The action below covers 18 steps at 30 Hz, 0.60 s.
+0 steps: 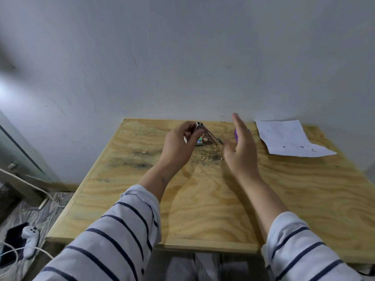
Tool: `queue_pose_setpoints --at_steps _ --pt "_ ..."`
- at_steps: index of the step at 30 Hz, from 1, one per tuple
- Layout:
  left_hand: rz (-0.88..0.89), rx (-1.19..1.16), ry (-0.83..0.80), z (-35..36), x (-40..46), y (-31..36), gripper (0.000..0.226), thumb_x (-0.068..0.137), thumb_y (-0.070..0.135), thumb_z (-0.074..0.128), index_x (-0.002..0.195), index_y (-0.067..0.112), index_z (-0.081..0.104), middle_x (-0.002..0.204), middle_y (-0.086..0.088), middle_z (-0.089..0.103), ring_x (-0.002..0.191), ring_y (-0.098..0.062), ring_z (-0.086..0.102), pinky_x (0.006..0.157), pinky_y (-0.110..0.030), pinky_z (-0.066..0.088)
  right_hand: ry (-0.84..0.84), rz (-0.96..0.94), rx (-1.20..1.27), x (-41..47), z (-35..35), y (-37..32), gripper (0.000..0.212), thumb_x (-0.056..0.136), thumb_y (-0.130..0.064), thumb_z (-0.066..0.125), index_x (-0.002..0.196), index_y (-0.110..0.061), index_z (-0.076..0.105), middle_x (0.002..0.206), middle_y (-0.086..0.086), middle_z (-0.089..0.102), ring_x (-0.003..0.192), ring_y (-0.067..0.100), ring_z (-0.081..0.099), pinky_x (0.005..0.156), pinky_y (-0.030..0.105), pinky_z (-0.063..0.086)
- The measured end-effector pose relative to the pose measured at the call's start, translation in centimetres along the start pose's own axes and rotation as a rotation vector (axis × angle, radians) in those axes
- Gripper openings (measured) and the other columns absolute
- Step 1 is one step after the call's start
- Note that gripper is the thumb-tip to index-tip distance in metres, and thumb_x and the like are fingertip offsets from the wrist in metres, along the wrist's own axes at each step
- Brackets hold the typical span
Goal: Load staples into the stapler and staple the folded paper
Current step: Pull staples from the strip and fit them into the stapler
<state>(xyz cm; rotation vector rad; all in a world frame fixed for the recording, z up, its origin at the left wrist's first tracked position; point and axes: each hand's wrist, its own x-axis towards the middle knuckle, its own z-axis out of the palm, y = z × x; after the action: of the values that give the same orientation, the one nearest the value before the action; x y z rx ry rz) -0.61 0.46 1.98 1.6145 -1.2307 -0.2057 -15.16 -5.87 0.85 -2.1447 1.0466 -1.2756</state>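
Note:
A metal stapler stands swung open like a tent near the far middle of the wooden table. My left hand grips its raised end from the left. A small green staple box lies under the opened stapler. My right hand hovers just right of the stapler, fingers straight and apart, holding nothing. It hides most of a purple object behind it. The white paper lies flat at the far right of the table.
A white wall rises right behind the table's far edge. Dark smudges and small debris mark the wood near the stapler. On the floor at lower left lie a white game controller, a dark tablet and white cables.

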Motion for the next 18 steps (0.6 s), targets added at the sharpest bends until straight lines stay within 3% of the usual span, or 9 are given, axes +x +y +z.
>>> queue_pose_setpoints --at_steps 2,4,6,7,9,11,13,16,18 --pt "-0.002 0.008 0.023 0.2 0.0 0.1 0.015 0.089 0.033 0.060 0.091 0.019 0.065 0.069 0.013 0.057 0.067 -0.002 0.051 0.057 -0.013 0.034 -0.126 -0.052 -0.029 0.0 0.3 -0.3 0.065 0.082 0.004 0.041 0.145 -0.014 0.033 0.148 0.004 0.040 0.138 0.017 0.035 0.115 0.040 0.027" --pt "-0.001 0.042 0.030 0.4 0.0 -0.1 0.014 0.089 0.034 0.060 0.092 0.021 0.065 0.074 0.010 0.058 0.070 -0.009 0.052 0.057 -0.019 0.035 -0.346 -0.006 -0.034 -0.5 0.6 -0.3 0.074 0.081 0.014 0.040 0.147 -0.019 0.028 0.150 0.001 0.036 0.141 0.013 0.027 0.118 0.034 0.018" --pt "-0.017 0.039 0.038 0.5 0.0 -0.3 0.017 0.089 0.034 0.060 0.097 0.020 0.066 0.081 0.007 0.062 0.077 -0.012 0.054 0.059 -0.021 0.035 -0.197 -0.005 -0.075 -0.7 0.6 0.1 0.077 0.081 0.015 0.040 0.149 -0.018 0.022 0.153 -0.002 0.030 0.138 0.000 0.015 0.116 0.017 0.000" --pt "-0.025 0.027 0.037 0.6 0.0 -0.3 0.018 0.089 0.034 0.060 0.098 0.020 0.066 0.084 0.006 0.063 0.079 -0.013 0.054 0.059 -0.022 0.035 -0.145 -0.012 -0.089 -0.6 0.5 0.1 0.077 0.081 0.014 0.040 0.149 -0.017 0.019 0.153 -0.001 0.029 0.136 -0.001 0.018 0.112 0.011 -0.006" --pt "-0.025 0.022 0.033 0.8 -0.1 -0.1 0.016 0.089 0.032 0.060 0.098 0.019 0.065 0.085 0.006 0.064 0.080 -0.014 0.055 0.061 -0.025 0.035 -0.280 -0.006 -0.092 -0.6 0.5 -0.2 0.078 0.082 0.012 0.041 0.149 -0.019 0.018 0.151 0.002 0.034 0.126 0.001 0.041 0.116 0.015 0.004" --pt "-0.020 0.018 0.041 0.8 -0.3 0.3 0.013 0.090 0.029 0.060 0.098 0.019 0.064 0.083 0.009 0.063 0.079 -0.011 0.054 0.062 -0.026 0.035 -0.335 0.010 -0.100 -0.7 0.7 0.0 0.072 0.086 0.007 0.044 0.149 -0.022 0.023 0.149 0.002 0.037 0.121 0.001 0.044 0.119 0.039 0.016" --pt "-0.022 -0.036 0.046 0.7 -0.4 0.7 0.011 0.091 0.027 0.059 0.098 0.020 0.062 0.081 0.012 0.061 0.077 -0.007 0.053 0.061 -0.021 0.037 -0.233 0.002 -0.091 -0.3 0.4 0.0 0.060 0.093 -0.006 0.048 0.147 -0.021 0.027 0.147 -0.003 0.040 0.130 0.000 0.030 0.117 0.034 0.012" --pt "-0.060 -0.107 -0.005 0.6 -0.4 0.7 0.006 0.094 0.025 0.055 0.097 0.021 0.057 0.083 0.012 0.060 0.077 -0.007 0.054 0.065 -0.017 0.040 -0.323 -0.027 -0.034 0.9 0.2 -0.3 0.040 0.094 -0.018 0.054 0.134 -0.016 0.051 0.128 -0.001 0.061 0.117 0.015 0.056 0.099 0.023 0.037" --pt "-0.069 -0.128 -0.029 0.3 -0.5 0.2 0.005 0.094 0.026 0.054 0.097 0.021 0.053 0.078 0.012 0.058 0.068 -0.007 0.052 0.062 -0.024 0.041 -0.337 -0.086 -0.060 1.9 0.0 -0.4 0.037 0.093 -0.011 0.054 0.129 -0.015 0.056 0.121 0.002 0.064 0.113 0.018 0.057 0.097 0.026 0.043"
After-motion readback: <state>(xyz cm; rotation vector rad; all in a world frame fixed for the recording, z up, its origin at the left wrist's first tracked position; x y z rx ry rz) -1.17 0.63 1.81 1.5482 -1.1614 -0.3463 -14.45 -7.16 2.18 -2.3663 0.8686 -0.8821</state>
